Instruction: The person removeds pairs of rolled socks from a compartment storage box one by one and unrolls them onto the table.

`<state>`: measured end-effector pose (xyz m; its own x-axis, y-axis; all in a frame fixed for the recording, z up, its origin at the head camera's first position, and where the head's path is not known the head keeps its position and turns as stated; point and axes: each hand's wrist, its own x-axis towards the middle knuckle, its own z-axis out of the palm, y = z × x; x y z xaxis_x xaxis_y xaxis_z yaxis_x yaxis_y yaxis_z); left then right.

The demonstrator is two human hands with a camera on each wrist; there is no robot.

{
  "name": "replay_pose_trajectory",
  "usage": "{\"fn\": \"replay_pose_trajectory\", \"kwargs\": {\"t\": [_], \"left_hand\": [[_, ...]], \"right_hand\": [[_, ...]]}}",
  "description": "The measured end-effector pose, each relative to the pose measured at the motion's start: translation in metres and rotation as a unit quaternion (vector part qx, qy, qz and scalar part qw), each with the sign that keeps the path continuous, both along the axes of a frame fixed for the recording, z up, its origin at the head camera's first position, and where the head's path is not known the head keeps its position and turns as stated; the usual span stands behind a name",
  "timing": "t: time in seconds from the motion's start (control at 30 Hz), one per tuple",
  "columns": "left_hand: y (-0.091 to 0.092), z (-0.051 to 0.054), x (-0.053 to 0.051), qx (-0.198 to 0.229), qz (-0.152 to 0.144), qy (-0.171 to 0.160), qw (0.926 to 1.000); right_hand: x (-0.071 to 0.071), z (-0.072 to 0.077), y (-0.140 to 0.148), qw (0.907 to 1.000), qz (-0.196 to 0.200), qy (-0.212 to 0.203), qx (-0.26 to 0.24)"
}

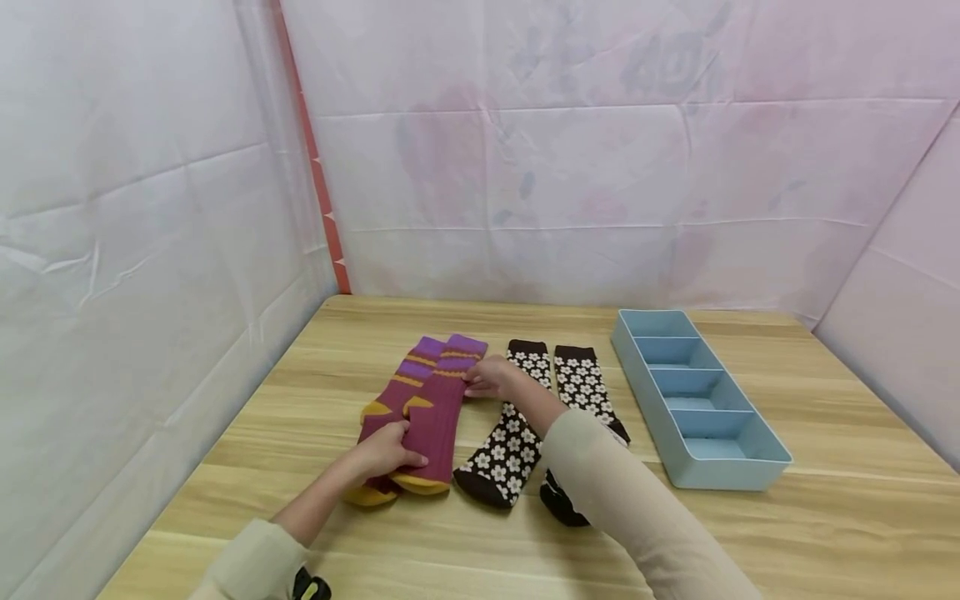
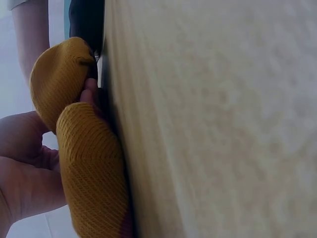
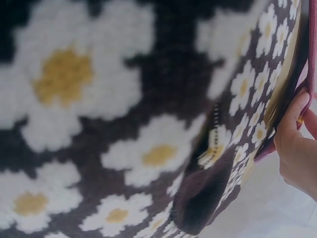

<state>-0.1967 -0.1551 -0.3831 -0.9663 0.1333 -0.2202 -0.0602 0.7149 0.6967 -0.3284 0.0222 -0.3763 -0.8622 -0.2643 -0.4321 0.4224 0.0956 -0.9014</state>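
Note:
Two burgundy socks with purple cuffs, mustard stripes, heels and toes lie side by side at the table's left; the right sock (image 1: 442,417) partly overlaps the left sock (image 1: 390,394). Near the toe end, my left hand (image 1: 382,452) pinches the right sock, thumb on top. In the left wrist view, its fingertips (image 2: 88,93) show between the two mustard toes. My right hand (image 1: 489,377) holds that sock's right edge below the cuff; the right wrist view shows its fingers (image 3: 292,116) pinching the burgundy fabric.
To the right lie two dark brown socks with white flowers, one flowered sock (image 1: 504,454) beneath my right forearm and another flowered sock (image 1: 581,383) partly hidden by the sleeve. A light blue divided box (image 1: 660,417) stands farther right. White sheeting (image 1: 525,183) surrounds the wooden table (image 1: 847,417).

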Motion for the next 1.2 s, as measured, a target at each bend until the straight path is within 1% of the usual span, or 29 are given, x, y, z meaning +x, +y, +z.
{"fn": "replay_pose_trajectory", "kwargs": {"t": [0.17, 0.3, 0.43, 0.57, 0.6, 0.7, 0.8, 0.83, 0.97, 1.13, 1.2], "left_hand": [[0.003, 0.002, 0.001, -0.012, -0.004, -0.01, 0.9999], [0.005, 0.003, 0.001, -0.017, -0.011, -0.015, 0.9997], [0.008, 0.004, 0.001, -0.026, -0.018, -0.015, 0.9994], [0.01, 0.002, 0.0, -0.031, -0.025, -0.015, 0.9991], [0.011, 0.002, 0.0, -0.031, -0.028, -0.015, 0.999], [0.012, 0.001, 0.0, -0.03, -0.034, -0.013, 0.9989], [0.014, 0.002, -0.001, -0.031, -0.042, -0.013, 0.9985], [0.015, 0.002, -0.001, -0.03, -0.045, -0.014, 0.9985], [0.016, 0.002, -0.002, -0.032, -0.052, -0.017, 0.9979], [0.016, 0.002, -0.002, -0.039, -0.058, -0.021, 0.9973], [0.016, 0.002, -0.002, -0.013, -0.054, -0.042, 0.9976]], "right_hand": [[-0.001, -0.005, 0.004, 0.9999, 0.009, 0.001, 0.007], [0.001, -0.003, 0.008, 0.9997, 0.023, 0.001, 0.007], [0.001, -0.003, 0.01, 0.9996, 0.024, 0.004, 0.015], [-0.006, -0.011, 0.012, 0.9994, 0.023, 0.006, 0.025], [-0.01, -0.015, 0.014, 0.9994, 0.031, 0.007, 0.016], [-0.013, -0.018, 0.016, 0.9993, 0.033, 0.006, 0.014], [-0.009, -0.016, 0.018, 0.9994, 0.029, 0.005, 0.015], [-0.005, -0.012, 0.017, 0.9995, 0.019, 0.004, 0.026], [0.0, -0.009, 0.02, 0.9995, 0.02, 0.007, 0.023], [0.001, -0.008, 0.023, 0.9995, 0.025, 0.004, 0.021], [0.001, -0.009, 0.023, 0.9994, 0.022, 0.003, 0.025]]}}
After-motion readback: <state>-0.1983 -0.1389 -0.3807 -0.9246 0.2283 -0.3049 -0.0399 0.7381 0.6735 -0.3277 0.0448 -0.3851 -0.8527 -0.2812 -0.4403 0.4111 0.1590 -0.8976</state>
